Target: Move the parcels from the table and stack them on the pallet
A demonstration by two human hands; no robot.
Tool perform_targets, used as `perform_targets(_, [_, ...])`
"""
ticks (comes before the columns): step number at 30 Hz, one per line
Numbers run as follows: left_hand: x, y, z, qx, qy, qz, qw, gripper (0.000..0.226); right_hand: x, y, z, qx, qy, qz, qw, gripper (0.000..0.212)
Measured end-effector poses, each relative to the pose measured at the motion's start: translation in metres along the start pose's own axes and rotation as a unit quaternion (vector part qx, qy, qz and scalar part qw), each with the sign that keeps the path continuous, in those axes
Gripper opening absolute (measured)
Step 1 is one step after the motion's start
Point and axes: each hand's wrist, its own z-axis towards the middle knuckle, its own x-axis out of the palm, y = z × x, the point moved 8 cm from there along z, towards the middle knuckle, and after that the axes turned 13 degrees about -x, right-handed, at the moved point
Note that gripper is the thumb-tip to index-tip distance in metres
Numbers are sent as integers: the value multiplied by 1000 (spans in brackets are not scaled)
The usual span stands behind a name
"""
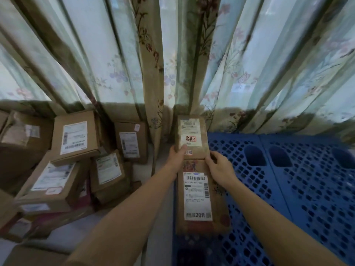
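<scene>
A brown cardboard parcel (192, 133) with a white label lies at the far left corner of the blue plastic pallet (299, 189), against the curtain. My left hand (177, 155) grips its near left corner, thumb on top. My right hand (221, 166) holds its near right corner with curled fingers. A second, longer labelled parcel (197, 198) lies on the pallet just in front of it, between my forearms. Several more labelled parcels (75, 137) are heaped on the table (119, 214) at the left.
Flowered curtains (172, 54) hang right behind the pallet and the table. A narrow gap separates the table's edge from the pallet. The pallet's grid surface stretches bare to the right.
</scene>
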Motion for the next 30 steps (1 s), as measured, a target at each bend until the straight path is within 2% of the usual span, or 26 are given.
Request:
perform_targets(4, [-3, -7, -15, 9, 6, -1, 1000, 74, -5, 4, -2, 2, -24, -53, 998, 52])
perform_targets(6, [-21, -16, -35, 55, -28, 9, 998, 72, -12, 27, -5, -67, -79, -136, 985, 54])
perform_targets(9, [-73, -18, -67, 119, -90, 67, 987, 60, 3, 89, -17, -211, -129, -155, 956, 42])
perform_targets(11, [-121, -8, -85, 133, -130, 107, 977, 49, 35, 127, -25, -279, -114, -130, 945, 39])
perform_targets(13, [-174, 6, -102, 133, -178, 120, 968, 28, 81, 152, -29, -306, -67, -97, 945, 40])
perform_targets(14, [-200, 16, -108, 125, -200, 116, 965, 19, 106, 158, -29, -293, -36, -72, 953, 39])
perform_targets(16, [-239, 32, -126, 124, -231, 104, 959, 16, 156, 162, -28, -219, 18, -13, 976, 38])
perform_targets(19, [-274, 46, -143, 112, -269, 73, 954, 31, 218, 152, -33, -50, 95, 42, 993, 46])
perform_targets(21, [-281, 46, -142, 111, -255, 49, 959, 45, 245, 149, -38, 8, 118, 90, 989, 48])
perform_targets(23, [-282, 43, -139, 110, -233, 54, 965, 48, 261, 149, -43, 51, 129, 142, 980, 51])
perform_targets(26, [-289, 46, -138, 55, -214, 42, 974, 50, 277, 151, -52, 91, 140, 201, 965, 48])
perform_targets(30, [-303, 52, -124, -2, -167, 12, 986, 65, 289, 149, -61, 95, 111, 199, 969, 37])
